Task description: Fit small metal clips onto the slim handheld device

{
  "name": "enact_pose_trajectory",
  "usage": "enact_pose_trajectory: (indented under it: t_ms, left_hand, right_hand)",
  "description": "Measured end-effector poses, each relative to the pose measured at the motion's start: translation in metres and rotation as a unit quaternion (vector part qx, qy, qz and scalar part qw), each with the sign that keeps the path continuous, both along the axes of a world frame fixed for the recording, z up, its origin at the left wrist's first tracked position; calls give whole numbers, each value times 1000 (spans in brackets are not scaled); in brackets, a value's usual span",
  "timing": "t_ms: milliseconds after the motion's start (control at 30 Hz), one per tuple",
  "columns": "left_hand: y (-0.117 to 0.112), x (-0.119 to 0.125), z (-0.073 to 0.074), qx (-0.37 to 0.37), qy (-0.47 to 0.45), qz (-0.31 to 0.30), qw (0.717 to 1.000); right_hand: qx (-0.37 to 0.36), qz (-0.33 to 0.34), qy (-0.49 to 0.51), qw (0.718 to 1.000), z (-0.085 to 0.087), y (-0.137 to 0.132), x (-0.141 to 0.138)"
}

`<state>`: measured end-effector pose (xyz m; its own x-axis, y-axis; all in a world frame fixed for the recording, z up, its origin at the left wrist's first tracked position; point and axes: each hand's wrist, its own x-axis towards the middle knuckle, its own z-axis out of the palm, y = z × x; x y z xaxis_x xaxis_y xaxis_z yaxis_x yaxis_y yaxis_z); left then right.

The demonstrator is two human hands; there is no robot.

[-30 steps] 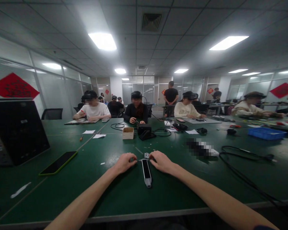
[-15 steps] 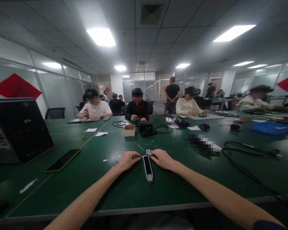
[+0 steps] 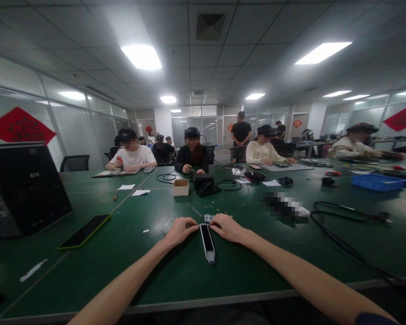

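A slim pen-shaped device [image 3: 207, 243] with a pale frame and a long black face lies on the green table, its narrow end toward me. My left hand [image 3: 182, 230] is at the left of its far end, with thumb and fingers pinched together on that edge. Across from it, my right hand [image 3: 227, 227] has its fingers closed at the right of the same end. The fingers partly hide the exact contact. Just beyond the fingertips lies a small metal plate with holes [image 3: 208, 218], with tiny loose pieces around it.
A phone [image 3: 84, 231] and a black computer case [image 3: 27, 187] are on the left. Farther off stand a small open box [image 3: 181, 188] and a black device [image 3: 205, 184]. Black cables [image 3: 345, 243] and a blue tray [image 3: 379, 182] are on the right. Several people sit opposite.
The view has shifted slightly, so the scene sits a little lower and further left. Both hands keep nearly the same place at the device's far end.
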<state>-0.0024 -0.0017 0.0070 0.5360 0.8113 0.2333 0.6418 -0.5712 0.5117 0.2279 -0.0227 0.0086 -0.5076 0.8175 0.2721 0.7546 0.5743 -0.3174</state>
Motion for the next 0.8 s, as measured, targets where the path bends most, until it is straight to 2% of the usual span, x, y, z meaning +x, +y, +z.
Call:
enact_pose_trajectory:
  t_ms: [100,233,300,400,533,667,800]
  left_hand:
    - [-2,-1,2,7,12,-3,1000]
    - [-3,0,3,15,16,-4,1000]
    - [-3,2,4,16,19,-1,1000]
    - [-5,4,6,10,25,9,1000]
    - [-5,4,5,5,25,12,1000]
    - [-2,3,1,3,20,10,1000]
    - [-3,3,2,-1,20,10,1000]
  right_hand:
    - [26,-2,-7,1000,12,17,17]
    - [85,-110,-12,990,25,61,50]
    - [53,-162,-60,984,25,86,65]
    - [12,-200,-96,975,18,118,77]
    - [-15,-199,-104,974,3,147,76]
    - [-42,-189,-116,974,-8,163,71]
    - [-56,-184,-124,973,-11,170,70]
